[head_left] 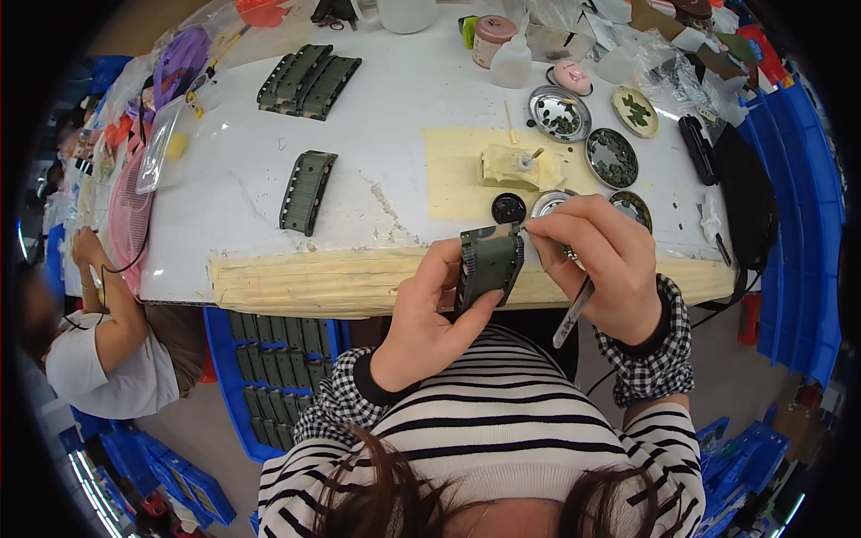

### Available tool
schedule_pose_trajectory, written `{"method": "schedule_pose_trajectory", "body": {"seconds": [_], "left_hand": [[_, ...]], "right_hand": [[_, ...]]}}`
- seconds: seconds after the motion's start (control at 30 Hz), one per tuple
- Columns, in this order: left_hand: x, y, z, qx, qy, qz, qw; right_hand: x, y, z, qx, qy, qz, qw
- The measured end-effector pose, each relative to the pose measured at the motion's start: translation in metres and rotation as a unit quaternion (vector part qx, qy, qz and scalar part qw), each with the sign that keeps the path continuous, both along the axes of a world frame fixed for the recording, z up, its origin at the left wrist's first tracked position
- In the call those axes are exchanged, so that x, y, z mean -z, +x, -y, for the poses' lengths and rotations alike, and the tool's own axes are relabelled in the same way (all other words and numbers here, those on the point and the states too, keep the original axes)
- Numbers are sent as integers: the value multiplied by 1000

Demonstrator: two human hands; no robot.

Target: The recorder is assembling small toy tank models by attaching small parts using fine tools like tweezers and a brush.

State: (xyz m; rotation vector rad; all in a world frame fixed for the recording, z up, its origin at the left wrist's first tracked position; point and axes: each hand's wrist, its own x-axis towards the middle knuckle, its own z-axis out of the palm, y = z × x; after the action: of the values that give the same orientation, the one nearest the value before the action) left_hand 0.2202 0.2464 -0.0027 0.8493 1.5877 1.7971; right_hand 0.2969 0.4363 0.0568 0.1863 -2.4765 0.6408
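Note:
My left hand [420, 330] is closed round a dark green, camouflage-patterned plastic model part [491, 262] with toothed edges, raised above the near table edge. Close to this part's upper right corner, the fingers of my right hand [614, 260] are pinched together. A slim silver tool [574, 314], tweezers-like, slants down out of the right hand; its working tip is hidden by the fingers. Just beyond the hands are a small black round cap [508, 208] and a metal dish [549, 203]. A similar green part [308, 193] lies alone to the left on the table.
Several green parts [309, 82] lie together farther back. Dishes of tiny green pieces [613, 158] stand at right, near a tape-wrapped block [520, 168] and a white squeeze bottle [511, 63]. A blue crate [235, 394] of parts sits below the table. A co-worker [112, 350] is at left.

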Motion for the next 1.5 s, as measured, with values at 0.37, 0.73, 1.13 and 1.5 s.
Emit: {"method": "schedule_pose_trajectory", "body": {"seconds": [0.37,0.73,1.13,1.5], "left_hand": [[-1,3,1,-18,-35,-79,996],[-1,4,1,-13,-32,-62,997],[1,3,2,1,-27,-20,999],[4,-3,1,95,5,111,989]], "right_hand": [[4,1,2,6,71,-2,997],[9,3,-4,-19,112,-11,993],[17,14,4,-28,22,26,999],[22,71,-63,298,-97,81,946]]}}
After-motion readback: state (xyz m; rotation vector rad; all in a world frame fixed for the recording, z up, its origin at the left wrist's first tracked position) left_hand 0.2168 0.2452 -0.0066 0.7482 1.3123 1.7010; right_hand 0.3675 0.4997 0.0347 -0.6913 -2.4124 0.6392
